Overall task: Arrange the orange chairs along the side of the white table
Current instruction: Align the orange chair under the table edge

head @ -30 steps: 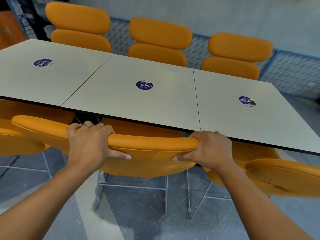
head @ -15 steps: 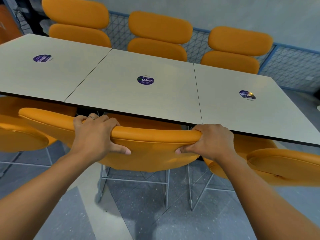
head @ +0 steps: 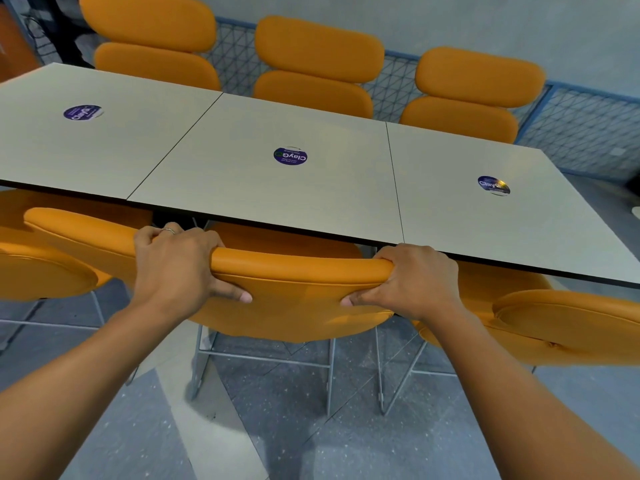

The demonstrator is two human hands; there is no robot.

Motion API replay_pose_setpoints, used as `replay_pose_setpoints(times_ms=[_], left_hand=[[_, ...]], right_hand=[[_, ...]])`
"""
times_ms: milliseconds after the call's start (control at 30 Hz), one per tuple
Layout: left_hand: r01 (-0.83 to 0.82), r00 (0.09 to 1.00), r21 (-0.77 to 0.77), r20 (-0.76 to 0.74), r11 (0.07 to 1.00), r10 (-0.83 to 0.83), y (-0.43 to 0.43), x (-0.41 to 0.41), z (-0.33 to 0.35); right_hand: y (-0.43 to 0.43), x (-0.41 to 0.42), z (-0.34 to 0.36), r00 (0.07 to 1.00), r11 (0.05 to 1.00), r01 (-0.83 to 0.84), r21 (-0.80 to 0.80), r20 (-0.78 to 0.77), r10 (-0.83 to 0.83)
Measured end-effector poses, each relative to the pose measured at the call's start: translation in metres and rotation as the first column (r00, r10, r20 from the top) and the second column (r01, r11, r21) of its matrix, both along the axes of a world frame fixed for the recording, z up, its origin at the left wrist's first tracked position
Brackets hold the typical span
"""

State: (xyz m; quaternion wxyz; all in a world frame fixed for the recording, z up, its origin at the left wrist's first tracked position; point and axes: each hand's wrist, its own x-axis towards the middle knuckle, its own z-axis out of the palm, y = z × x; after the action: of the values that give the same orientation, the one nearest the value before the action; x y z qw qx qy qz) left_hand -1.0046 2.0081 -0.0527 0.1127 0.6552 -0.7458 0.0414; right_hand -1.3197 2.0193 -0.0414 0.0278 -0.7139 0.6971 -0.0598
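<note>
The white table [head: 242, 188] crosses mid-frame, its left end cut off and its near edge hiding much of the seats beneath. At lower centre the middle orange chair [head: 298, 306] sits against that edge, with the neighbouring chairs [head: 568, 323] cropped by the frame's sides. The left hand [head: 176, 268] and right hand [head: 415, 282] each clasp its backrest top, above the grey speckled floor [head: 277, 427].

- The middle chair [head: 294, 306], orange on a metal frame, is gripped at its backrest top, seat tucked under the white surface [head: 277, 202].
- A left chair [head: 45, 278] and right chair [head: 571, 323] are set beside it.
- Three far chairs [head: 318, 50] are lined opposite.
</note>
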Motion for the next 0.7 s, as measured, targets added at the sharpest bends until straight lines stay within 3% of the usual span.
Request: replay_pose_setpoints(times_ms=[200,500,700], left_hand=[[0.030,0.999,0.017,0.026,0.999,-0.031,-0.003,0.009,0.001],[0.013,0.998,0.080,0.054,0.997,-0.017,-0.028,0.035,0.005],[-0.011,0.999,0.045,0.048,0.999,0.009,-0.018,0.026,0.001]], right_hand=[[0.008,0.007,-0.002,0.995,0.998,0.062,-0.020,0.083,-0.060],[-0.001,0.041,-0.002,0.995,0.995,0.103,-0.014,0.015,-0.103],[-0.006,0.031,0.002,0.999,0.997,0.043,0.062,0.004,-0.043]])
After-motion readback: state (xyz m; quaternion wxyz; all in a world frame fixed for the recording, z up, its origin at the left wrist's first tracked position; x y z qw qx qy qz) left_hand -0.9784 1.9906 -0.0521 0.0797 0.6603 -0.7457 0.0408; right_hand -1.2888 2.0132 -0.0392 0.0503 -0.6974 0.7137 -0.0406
